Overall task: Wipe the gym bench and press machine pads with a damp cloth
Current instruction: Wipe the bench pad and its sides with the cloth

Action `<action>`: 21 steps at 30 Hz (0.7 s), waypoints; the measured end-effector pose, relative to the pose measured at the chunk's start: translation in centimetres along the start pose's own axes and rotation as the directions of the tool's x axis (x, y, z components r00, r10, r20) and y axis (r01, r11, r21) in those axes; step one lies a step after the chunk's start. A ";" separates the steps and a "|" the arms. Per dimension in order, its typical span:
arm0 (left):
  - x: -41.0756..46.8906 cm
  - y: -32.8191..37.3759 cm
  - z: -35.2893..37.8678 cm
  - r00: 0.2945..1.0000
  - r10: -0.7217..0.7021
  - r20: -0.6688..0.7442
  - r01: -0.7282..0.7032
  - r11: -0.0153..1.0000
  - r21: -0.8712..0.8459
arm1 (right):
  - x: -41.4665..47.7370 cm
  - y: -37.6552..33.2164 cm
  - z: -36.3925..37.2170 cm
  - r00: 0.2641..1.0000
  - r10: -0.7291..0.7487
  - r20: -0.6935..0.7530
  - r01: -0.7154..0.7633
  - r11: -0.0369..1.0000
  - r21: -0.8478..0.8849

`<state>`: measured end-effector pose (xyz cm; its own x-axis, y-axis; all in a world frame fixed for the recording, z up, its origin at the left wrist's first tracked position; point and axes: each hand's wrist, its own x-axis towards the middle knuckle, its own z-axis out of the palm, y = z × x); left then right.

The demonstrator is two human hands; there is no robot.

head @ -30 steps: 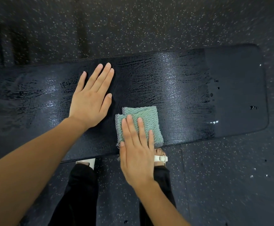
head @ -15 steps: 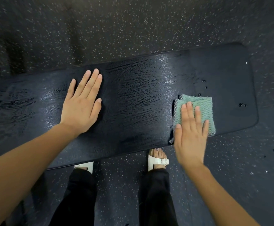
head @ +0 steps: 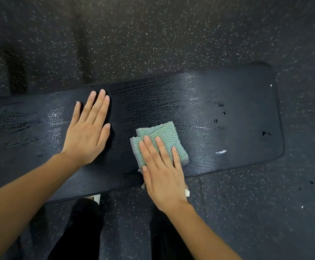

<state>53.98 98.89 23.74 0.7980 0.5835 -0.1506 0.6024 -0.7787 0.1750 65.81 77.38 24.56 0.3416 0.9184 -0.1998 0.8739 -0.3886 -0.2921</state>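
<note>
- My right hand [head: 164, 177] has swept the cloth [head: 162, 136] back from near the right end of the bench [head: 237, 109], where it was half a second ago, to about the middle of the near edge.
- The cloth now lies just beside my left hand [head: 88, 132], with a narrow strip of dark pad between them.
- My left hand has stayed flat on the bench to the left of the middle, fingers straight and close together, holding nothing.
- My right hand lies flat on the cloth, fingers straight and slightly spread, pressing it down rather than curling round it. My two hands are apart.
- The cloth is a pale green folded square with a bumpy woven texture. A grey mesh layer shows along its left and near sides, and a scrap of mesh hangs over the near edge of the bench under my wrist.
- The bench pad is black and shines with wet streaks running along its length.
- A few water drops [head: 220, 105] and a small white fleck [head: 220, 152] sit towards the right end.
- Below the near edge are my black trousers [head: 81, 231] and part of a white sandal [head: 187, 192] on the speckled dark floor [head: 152, 34].
</note>
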 end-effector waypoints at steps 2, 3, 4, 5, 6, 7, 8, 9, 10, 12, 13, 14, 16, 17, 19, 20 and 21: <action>0.1 0.7 0.1 1.000 -0.016 -0.001 0.016 1.000 -0.006 | 0.3 1.7 -0.5 0.999 -0.030 0.012 0.030 1.000 -0.004; 0.2 1.1 0.1 1.000 -0.026 -0.002 0.026 1.000 -0.010 | 0.5 2.7 -0.7 0.999 -0.029 0.012 0.029 1.000 -0.008; 0.3 1.4 0.1 0.999 -0.038 -0.004 0.038 0.999 -0.015 | 0.8 3.7 -1.0 1.000 -0.022 0.010 0.022 1.000 -0.014; 0.3 1.7 0.1 0.999 -0.050 -0.006 0.050 0.999 -0.020 | 1.1 4.9 -1.3 1.000 -0.010 0.006 0.010 1.000 -0.021; 0.4 2.0 0.2 0.998 -0.060 -0.008 0.060 0.998 -0.024 | 1.5 6.2 -1.7 1.000 0.003 -0.002 -0.003 1.000 -0.026; 0.4 2.3 0.2 0.997 -0.070 -0.011 0.070 0.997 -0.029 | 1.9 7.5 -2.1 1.000 0.014 -0.012 -0.015 0.999 -0.030; 0.4 2.5 0.2 0.997 -0.079 -0.015 0.079 0.996 -0.033 | 2.5 8.7 -2.6 0.999 0.022 -0.023 -0.022 0.999 -0.034; 0.5 2.8 0.3 0.996 -0.089 -0.019 0.088 0.995 -0.036 | 3.1 9.8 -3.0 0.999 0.026 -0.032 -0.028 0.999 -0.040; 0.5 3.0 0.3 0.995 -0.099 -0.024 0.098 0.994 -0.039 | 3.7 10.6 -3.4 0.999 0.030 -0.041 -0.032 0.999 -0.044; 0.5 3.6 0.5 0.992 -0.123 -0.037 0.122 0.992 -0.045 | 5.3 11.7 -4.0 0.998 0.043 -0.054 -0.045 0.998 -0.039; 0.5 3.9 0.5 0.990 -0.138 -0.040 0.136 0.990 -0.048 | 6.2 11.9 -4.2 0.997 0.058 -0.059 -0.060 0.998 -0.033; 0.5 4.2 0.6 0.987 -0.155 -0.044 0.152 0.987 -0.050 | 7.2 12.1 -4.4 0.995 0.078 -0.064 -0.080 0.996 -0.029; 0.5 5.0 0.8 0.981 -0.185 -0.053 0.182 0.982 -0.050 | 9.3 12.3 -4.9 0.990 0.118 -0.073 -0.119 0.993 -0.019; 0.5 5.4 0.9 0.979 -0.197 -0.056 0.194 0.980 -0.050 | 10.2 12.4 -5.1 0.989 0.129 -0.077 -0.130 0.991 -0.010; 0.5 6.2 1.0 0.975 -0.214 -0.060 0.211 0.976 -0.052 | 11.5 12.4 -5.5 0.988 0.136 -0.072 -0.136 0.991 0.004; 0.4 6.6 1.1 0.974 -0.219 -0.060 0.216 0.975 -0.053 | 11.8 12.4 -5.5 0.988 0.135 -0.071 -0.135 0.991 0.009; 0.4 7.0 1.2 0.974 -0.219 -0.059 0.216 0.975 -0.054 | 11.7 12.4 -5.5 0.988 0.133 -0.074 -0.132 0.991 0.013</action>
<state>58.50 93.36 23.77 0.6460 0.7525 -0.1277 0.7606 -0.6205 0.1911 82.57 83.75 23.73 0.4791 0.8617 -0.1673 0.8165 -0.5074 -0.2756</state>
